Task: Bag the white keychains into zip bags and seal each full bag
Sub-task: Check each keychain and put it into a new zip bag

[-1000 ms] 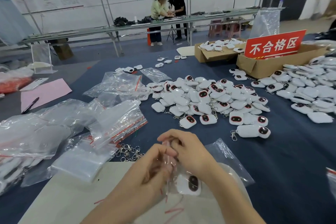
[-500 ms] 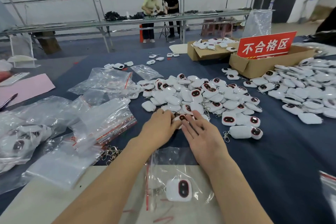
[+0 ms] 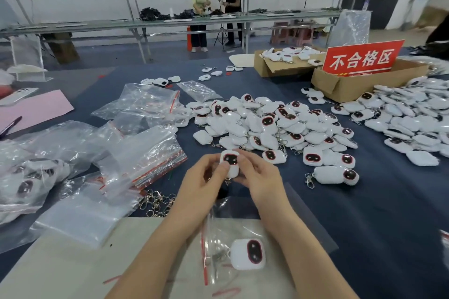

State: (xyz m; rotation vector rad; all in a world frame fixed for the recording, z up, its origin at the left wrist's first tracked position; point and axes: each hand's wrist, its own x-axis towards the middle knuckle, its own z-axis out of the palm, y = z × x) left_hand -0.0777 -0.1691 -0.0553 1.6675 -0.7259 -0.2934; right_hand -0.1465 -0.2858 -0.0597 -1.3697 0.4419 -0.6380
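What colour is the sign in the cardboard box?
The rectangular sign is red with white characters; head view.

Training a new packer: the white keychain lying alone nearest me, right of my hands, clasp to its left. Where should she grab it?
Pinch the keychain across its white body, on the far and near edges, coming from above. It lies flat and face-up with open cloth on its near side. The clasp is small and loose.

Left hand [image 3: 202,184] and right hand [image 3: 262,177] hide the sides of the held keychain [image 3: 230,160]. The keychain pile [image 3: 418,124] at the bench's right edge is cut off.
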